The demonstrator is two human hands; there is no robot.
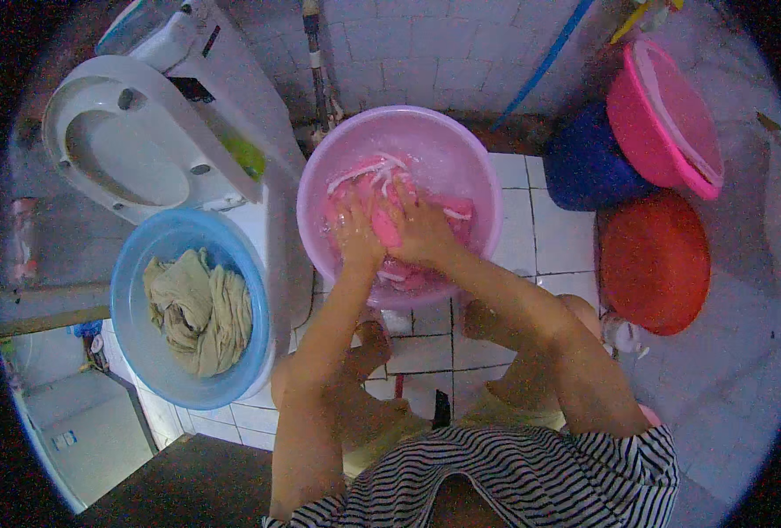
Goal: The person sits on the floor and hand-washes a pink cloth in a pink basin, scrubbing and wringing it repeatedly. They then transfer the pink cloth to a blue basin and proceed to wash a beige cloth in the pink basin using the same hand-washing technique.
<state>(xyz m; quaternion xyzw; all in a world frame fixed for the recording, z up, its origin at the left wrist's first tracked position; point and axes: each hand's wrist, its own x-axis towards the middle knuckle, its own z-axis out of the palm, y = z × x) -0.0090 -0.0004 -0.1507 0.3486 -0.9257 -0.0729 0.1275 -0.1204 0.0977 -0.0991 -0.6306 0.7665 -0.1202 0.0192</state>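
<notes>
A lilac-pink basin [487, 189] holds water with some froth and a wet pink garment [386, 227] with white trim. My left hand [355, 236] and my right hand [421, 233] are both down in the basin, side by side on the garment. Their fingers curve over the cloth, and a fold of it bulges up between the two hands. The fingertips are partly lost in the wet fabric. White cord or trim [382, 165] lies bunched just beyond my fingers, and more cloth spreads to the right and toward me.
To the left, a blue basin [131, 326] with beige cloth [198, 312] stands by a toilet [126, 150] with its seat raised. At right are a dark blue bucket [580, 163], a pink basin [646, 119] and a red basin [659, 264]. White tiles [514, 229] cover the floor.
</notes>
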